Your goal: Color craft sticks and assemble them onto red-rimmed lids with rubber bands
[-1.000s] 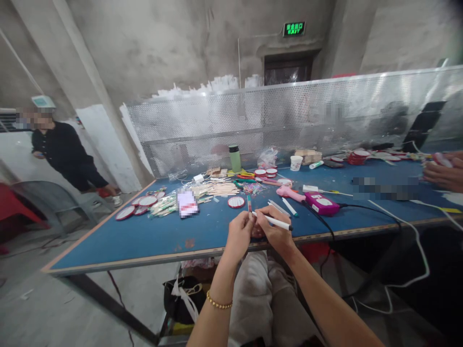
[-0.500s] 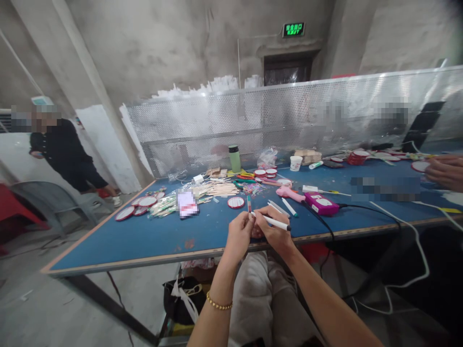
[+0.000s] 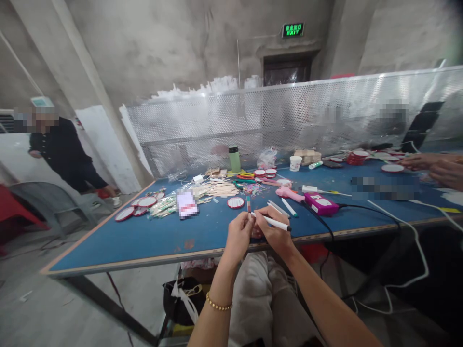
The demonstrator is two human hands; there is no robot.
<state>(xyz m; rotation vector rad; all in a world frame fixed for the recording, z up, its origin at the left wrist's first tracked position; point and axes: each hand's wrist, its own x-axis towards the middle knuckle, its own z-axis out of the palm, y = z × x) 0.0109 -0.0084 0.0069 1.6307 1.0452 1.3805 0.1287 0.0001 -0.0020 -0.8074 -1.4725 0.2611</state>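
Observation:
My left hand [image 3: 238, 232] is closed on a thin flat stick [image 3: 249, 204] with green and red bands, held upright at the table's front edge. My right hand [image 3: 272, 229] grips a white marker pen [image 3: 277, 222] whose dark end points right. The pen's tip meets the stick beside my left fingers, though the exact contact is hidden. Just beyond the hands lies a round white disc with a red rim [image 3: 236, 203]. To the right rest more pens, among them a white marker with a teal end [image 3: 289, 207].
Bundles of wooden sticks [image 3: 220, 188] and a blurred card [image 3: 187, 204] lie left. A green bottle [image 3: 234, 159], paper cup [image 3: 295, 163], pink tool [image 3: 290, 193] and purple box [image 3: 321, 204] with cables stand beyond. Another person's hands [image 3: 443, 168] work at far right.
My hands, the stick and the pen stay almost still. At far right, another person's hands have come further into view, and a red-rimmed disc there has shifted left.

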